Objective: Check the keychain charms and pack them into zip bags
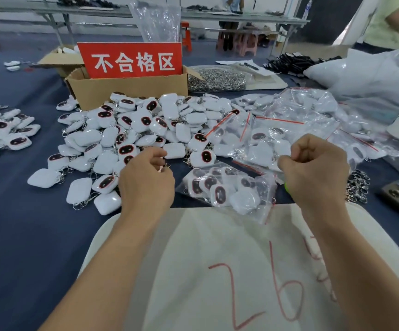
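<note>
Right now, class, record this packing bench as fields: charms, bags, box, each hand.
Loose charms: white pile, mid table, beyond the left hand
Filled zip bag: lying between the hands
Cardboard box: behind the pile, red sign on it
Left hand: fingers curled at the pile's near edge
Right hand: fingers curled; grip unclear

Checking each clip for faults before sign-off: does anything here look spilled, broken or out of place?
Nothing stands out. The loose charms lie heaped against the cardboard box, a filled bag lies flat in front of the heap, and no charm or bag looks broken or torn at this sharpness.
</note>
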A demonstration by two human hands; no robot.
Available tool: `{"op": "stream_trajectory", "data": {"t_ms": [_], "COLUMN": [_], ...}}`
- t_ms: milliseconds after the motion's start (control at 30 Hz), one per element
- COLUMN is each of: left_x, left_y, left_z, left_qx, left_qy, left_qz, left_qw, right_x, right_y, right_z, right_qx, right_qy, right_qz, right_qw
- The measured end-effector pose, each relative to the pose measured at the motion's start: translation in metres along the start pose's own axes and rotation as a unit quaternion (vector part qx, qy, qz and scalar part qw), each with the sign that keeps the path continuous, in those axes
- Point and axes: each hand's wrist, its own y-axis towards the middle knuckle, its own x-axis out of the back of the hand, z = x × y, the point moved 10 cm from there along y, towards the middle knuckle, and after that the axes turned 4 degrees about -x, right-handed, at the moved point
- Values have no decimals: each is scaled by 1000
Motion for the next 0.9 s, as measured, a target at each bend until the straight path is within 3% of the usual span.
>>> {"op": "stream_trajectory", "data": {"t_ms": [67, 133, 233, 300, 367, 500, 633, 900], "left_x": [-16, -31, -40, -42, -42, -51, -70, -49], "left_y": [-4, -7, -10, -10, -11, -15, -18, -12], "left_z": [-10, -20, -22, -21, -22, -29, -37, -25], "left_qx": [-44, -97, -138, -141, -146, -180, -227, -184], "left_qy": [4, 30, 105, 142, 144, 108, 137, 218], "left_qz": [51, 96, 127, 134, 132, 176, 253, 117], "left_qw": [998, 990, 977, 971, 970, 962, 931, 951], "right_x": [-9, -30, -73, -85, -79, -58, -73, -75], "right_y": [-8, -24, -46, -49, -41, -28, -36, -37], "right_z": [17, 34, 30, 15, 7, 4, 4, 1], "right_qx": [65, 120, 126, 102, 64, 39, 37, 0], "right_qy": [-32, -36, -98, -146, -121, -93, -105, -82], "right_qz": [17, 90, 245, 298, 285, 180, 232, 248], "right_qw": [997, 988, 956, 938, 949, 979, 966, 965]}}
